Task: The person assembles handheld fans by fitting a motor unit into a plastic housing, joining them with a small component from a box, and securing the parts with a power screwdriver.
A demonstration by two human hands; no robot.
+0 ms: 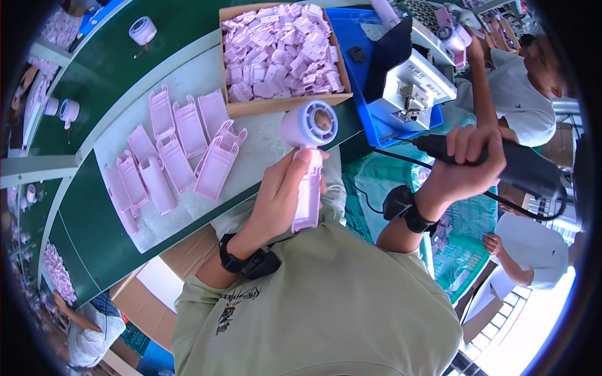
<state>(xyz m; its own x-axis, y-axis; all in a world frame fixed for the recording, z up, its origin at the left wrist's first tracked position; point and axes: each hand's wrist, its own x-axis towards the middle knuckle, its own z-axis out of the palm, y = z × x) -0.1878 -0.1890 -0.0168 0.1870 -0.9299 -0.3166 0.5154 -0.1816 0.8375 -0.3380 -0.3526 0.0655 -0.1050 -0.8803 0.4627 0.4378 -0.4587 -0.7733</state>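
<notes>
My left hand (278, 191) grips a lilac handheld fan (297, 129) by its handle, just in front of my chest. The round fan head points up, and the open, hollow side of the handle faces me. In my right hand (469, 164) is a black electric screwdriver (530, 168), held level to the right, its tip toward the left and its cord hanging at the back. The tip is apart from the fan. Several lilac handle shells (176, 164) lie in rows on a pale mat (251, 139) left of the fan.
A cardboard box (290, 107) of small lilac parts stands at the back. Beside it a blue tray (357, 81) holds a white screw feeder (414, 88). A teal crate (461, 250) stands at right. Co-workers (523, 94) sit nearby. Another fan head (143, 30) lies across the bench.
</notes>
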